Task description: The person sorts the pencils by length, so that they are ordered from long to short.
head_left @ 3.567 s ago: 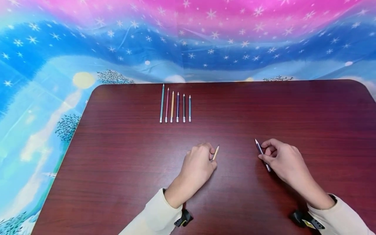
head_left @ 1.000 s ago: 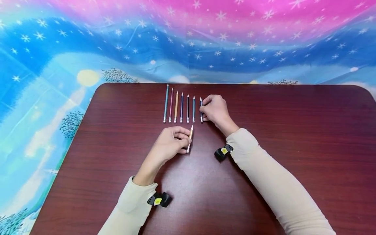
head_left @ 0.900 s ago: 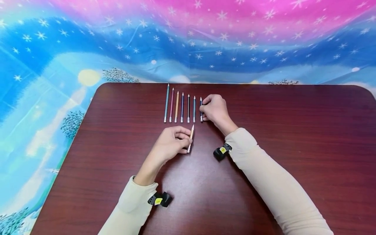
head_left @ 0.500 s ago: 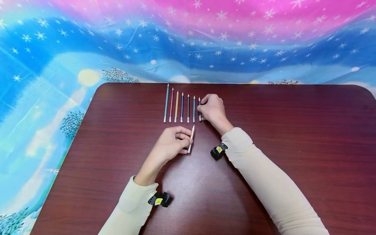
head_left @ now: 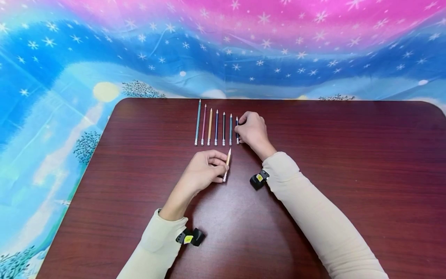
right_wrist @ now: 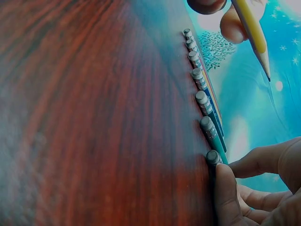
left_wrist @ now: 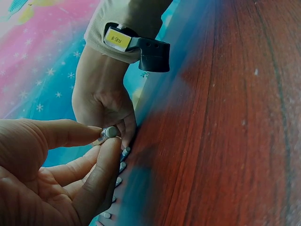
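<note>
In the head view my left hand [head_left: 203,170] pinches a short yellow pencil [head_left: 228,158], tip pointing away, just in front of the row. The right wrist view shows that yellow pencil [right_wrist: 254,33] raised off the table. My right hand [head_left: 253,130] has its thumb and fingers on a short dark pencil [head_left: 237,133] at the row's right end, partly covered by them. Left of it lie several pencils side by side, eraser ends level: a long teal one [head_left: 198,122], a pink, a yellow [head_left: 210,126], a purple-blue, a black and a shorter teal one [head_left: 230,128].
The row lies near the far edge of the dark red wooden table [head_left: 334,174]. Behind the table hangs a pink and blue snowflake cloth [head_left: 265,50]. Black cameras on wrist straps sit at both cuffs, the right one [head_left: 258,180] above the tabletop.
Over several seconds both hands brought their pencils from the table's middle towards the row. In the last second the right hand slid the dark pencil slightly left, closer to the teal one.
</note>
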`<action>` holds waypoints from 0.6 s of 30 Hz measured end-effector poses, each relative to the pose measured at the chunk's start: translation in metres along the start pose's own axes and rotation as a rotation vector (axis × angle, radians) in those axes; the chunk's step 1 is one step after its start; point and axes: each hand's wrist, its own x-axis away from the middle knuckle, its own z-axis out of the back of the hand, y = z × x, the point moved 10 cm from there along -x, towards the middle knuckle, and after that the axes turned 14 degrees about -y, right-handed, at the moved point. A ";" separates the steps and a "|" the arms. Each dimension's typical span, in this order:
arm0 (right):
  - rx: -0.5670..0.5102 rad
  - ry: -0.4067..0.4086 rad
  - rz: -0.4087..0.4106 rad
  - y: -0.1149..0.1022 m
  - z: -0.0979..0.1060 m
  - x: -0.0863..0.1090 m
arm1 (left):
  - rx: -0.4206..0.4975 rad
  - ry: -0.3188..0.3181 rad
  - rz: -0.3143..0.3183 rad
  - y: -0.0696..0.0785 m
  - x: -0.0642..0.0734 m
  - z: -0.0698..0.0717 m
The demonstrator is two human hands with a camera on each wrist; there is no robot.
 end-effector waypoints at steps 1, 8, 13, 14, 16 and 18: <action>0.000 0.000 0.000 0.000 0.000 0.000 | -0.001 0.000 0.000 0.000 0.000 0.000; 0.019 0.018 0.010 0.001 0.001 0.002 | -0.001 -0.001 0.003 0.000 -0.001 -0.001; 0.019 0.015 0.017 0.001 0.000 0.003 | -0.003 0.002 0.005 0.000 0.000 0.000; 0.017 0.014 0.019 0.001 0.000 0.004 | -0.003 0.003 0.006 0.001 0.001 0.000; 0.015 0.011 0.023 0.001 -0.001 0.004 | -0.003 0.004 0.006 0.001 0.001 0.000; 0.017 0.011 0.028 0.000 -0.001 0.004 | -0.002 0.004 0.009 0.001 0.002 0.000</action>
